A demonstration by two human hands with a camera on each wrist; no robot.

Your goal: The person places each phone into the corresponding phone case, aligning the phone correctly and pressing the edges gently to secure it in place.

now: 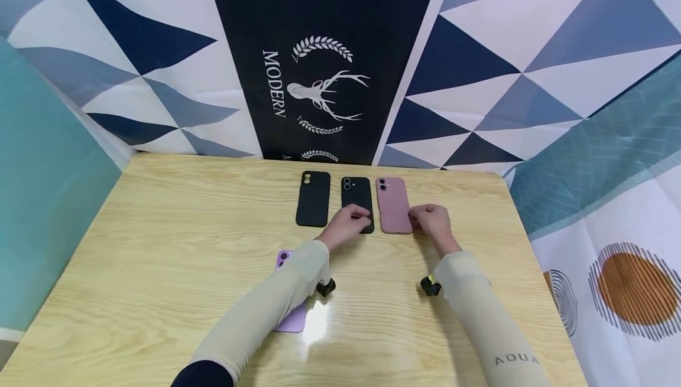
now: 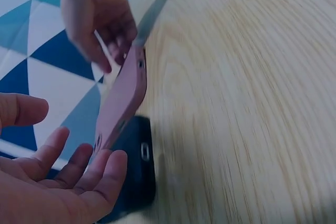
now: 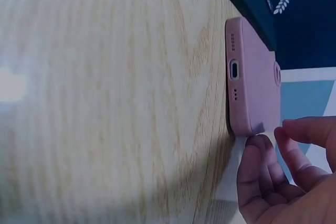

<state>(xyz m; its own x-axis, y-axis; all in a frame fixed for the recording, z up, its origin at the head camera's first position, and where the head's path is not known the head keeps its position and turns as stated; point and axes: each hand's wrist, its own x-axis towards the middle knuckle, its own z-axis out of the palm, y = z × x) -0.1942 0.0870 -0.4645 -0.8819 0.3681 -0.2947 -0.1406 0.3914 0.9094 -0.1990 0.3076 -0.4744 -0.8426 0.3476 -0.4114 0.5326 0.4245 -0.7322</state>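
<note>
A pink phone case [image 1: 393,205] lies back-up near the table's far edge, beside a black phone case [image 1: 357,189] with ringed camera holes. My left hand [image 1: 343,227] is over the lower end of this black case, hiding part of it. Its fingers are loosely bent and spread in the left wrist view, where the pink case [image 2: 123,95] shows beyond the fingertips. At the pink case's right edge is my right hand [image 1: 433,221], fingers loosely bent. The right wrist view shows its fingertips right at the lower corner of the pink case [image 3: 257,77].
Another black phone case [image 1: 313,199] lies to the left in the same row. Closer to me, a purple phone case [image 1: 291,321] lies partly hidden under my left forearm. Behind the wooden table [image 1: 175,245] hangs a patterned cloth [image 1: 324,97].
</note>
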